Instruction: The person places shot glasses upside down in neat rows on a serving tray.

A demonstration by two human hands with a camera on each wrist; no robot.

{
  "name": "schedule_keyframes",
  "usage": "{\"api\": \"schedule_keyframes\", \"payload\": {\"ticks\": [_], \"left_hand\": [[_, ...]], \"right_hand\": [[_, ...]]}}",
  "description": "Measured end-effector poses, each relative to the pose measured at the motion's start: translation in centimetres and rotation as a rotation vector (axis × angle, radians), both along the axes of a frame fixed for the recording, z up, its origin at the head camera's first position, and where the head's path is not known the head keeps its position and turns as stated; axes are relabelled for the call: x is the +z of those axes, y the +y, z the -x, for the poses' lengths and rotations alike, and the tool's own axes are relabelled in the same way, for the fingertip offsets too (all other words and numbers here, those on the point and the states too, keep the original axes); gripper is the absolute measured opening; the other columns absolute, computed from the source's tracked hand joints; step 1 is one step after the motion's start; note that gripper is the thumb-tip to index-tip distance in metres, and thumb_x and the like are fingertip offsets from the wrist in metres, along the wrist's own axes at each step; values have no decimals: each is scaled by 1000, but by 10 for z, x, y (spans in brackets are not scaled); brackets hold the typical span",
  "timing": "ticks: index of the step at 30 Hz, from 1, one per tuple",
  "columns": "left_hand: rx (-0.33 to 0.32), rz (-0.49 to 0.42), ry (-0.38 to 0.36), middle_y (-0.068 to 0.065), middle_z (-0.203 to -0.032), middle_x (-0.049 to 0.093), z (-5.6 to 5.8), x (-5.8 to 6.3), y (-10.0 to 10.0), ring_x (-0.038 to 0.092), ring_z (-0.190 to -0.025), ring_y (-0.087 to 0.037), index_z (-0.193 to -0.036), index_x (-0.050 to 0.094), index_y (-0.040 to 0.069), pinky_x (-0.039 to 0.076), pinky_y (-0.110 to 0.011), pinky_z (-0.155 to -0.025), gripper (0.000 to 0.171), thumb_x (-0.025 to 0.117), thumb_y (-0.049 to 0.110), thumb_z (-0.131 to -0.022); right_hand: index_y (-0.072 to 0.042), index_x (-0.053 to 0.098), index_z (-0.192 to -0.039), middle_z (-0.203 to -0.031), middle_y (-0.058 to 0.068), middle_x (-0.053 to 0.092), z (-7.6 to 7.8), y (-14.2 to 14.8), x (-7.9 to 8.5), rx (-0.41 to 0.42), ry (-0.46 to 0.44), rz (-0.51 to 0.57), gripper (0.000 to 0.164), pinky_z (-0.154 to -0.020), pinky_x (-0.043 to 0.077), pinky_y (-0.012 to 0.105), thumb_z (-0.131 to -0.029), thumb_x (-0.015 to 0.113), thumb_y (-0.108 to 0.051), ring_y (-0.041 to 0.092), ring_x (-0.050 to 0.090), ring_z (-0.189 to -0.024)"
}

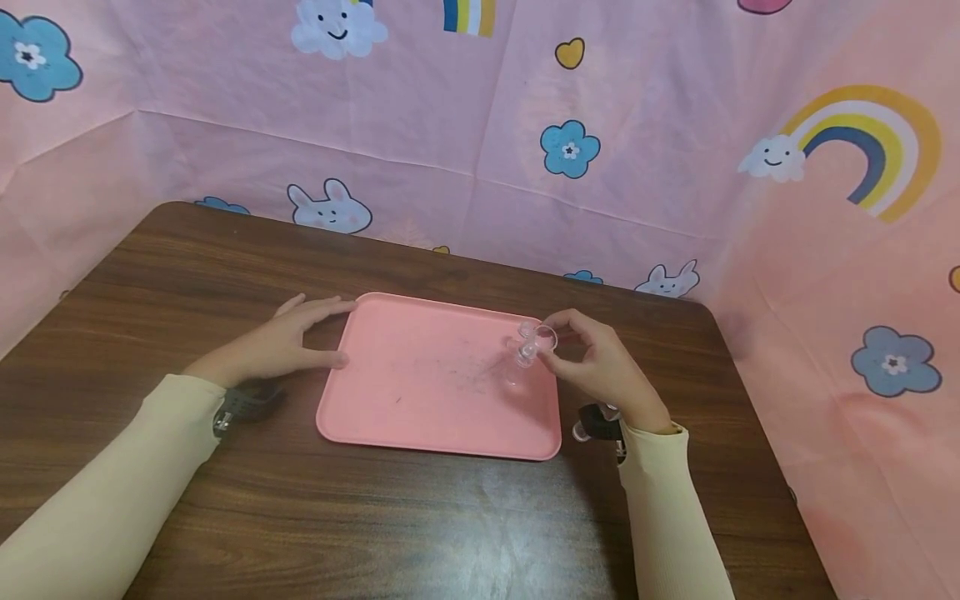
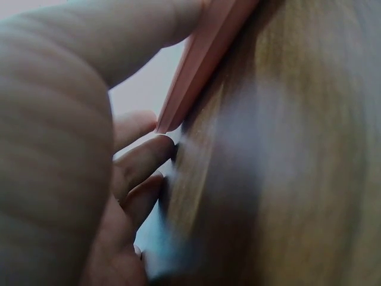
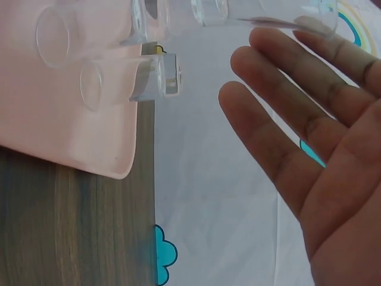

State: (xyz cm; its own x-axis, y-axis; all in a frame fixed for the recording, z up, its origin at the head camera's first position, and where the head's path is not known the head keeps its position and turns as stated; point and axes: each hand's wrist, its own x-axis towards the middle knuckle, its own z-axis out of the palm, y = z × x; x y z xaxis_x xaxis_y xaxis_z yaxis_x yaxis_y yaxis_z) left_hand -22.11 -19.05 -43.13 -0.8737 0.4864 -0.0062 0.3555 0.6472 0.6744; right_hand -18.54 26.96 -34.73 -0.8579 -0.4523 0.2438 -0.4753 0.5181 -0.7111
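A pink tray (image 1: 427, 417) lies flat on the table. My left hand (image 1: 270, 343) is at its left edge, thumb and fingertips touching the rim, fingers fairly straight; the left wrist view shows the thumb (image 2: 137, 36) against the tray's side (image 2: 193, 65). Over the tray's right end, my right hand (image 1: 603, 362) pinches a small clear cup (image 1: 546, 337) between thumb and fingers. Two more clear cups (image 3: 107, 86) stand rim down on the tray below it. In the right wrist view the held cup (image 3: 268, 11) is partly cut off at the top, and the thumb is hidden.
The brown wooden table (image 1: 360, 508) spreads around the tray. Pink patterned cloth (image 1: 450, 108) hangs behind and beside it. Dark wrist straps (image 1: 251, 402) sit on both wrists.
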Motion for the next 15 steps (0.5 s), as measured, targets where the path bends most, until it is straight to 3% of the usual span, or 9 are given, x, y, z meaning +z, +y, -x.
{"api": "schedule_keyframes", "payload": {"ticks": [7, 10, 15], "left_hand": [[3, -1, 1, -19, -164, 36, -1, 1, 0, 23, -156, -41, -159, 41, 14, -6, -57, -128, 87, 79, 48, -88], [8, -2, -8, -19, -165, 35, -2, 2, 0, 22, -156, -41, -159, 41, 14, -5, -56, -128, 88, 80, 48, -88], [19, 2, -13, -18, -165, 35, -1, 2, 1, 21, -156, -39, -159, 41, 16, -5, -56, -128, 88, 80, 48, -87]], "right_hand": [[-12, 63, -113, -112, 3, 72, -3, -6, 0, 40, -49, 30, 29, -94, 57, 54, -90, 79, -4, 21, 70, -105], [-12, 62, -113, -112, 4, 71, -4, -8, 0, 49, -92, 32, 29, -88, 58, 56, -90, 78, -3, 23, 69, -102], [-15, 63, -111, -103, 4, 66, -4, -11, -2, 59, -108, -5, 27, -70, 56, 38, -91, 78, -6, 40, 61, -91]]}}
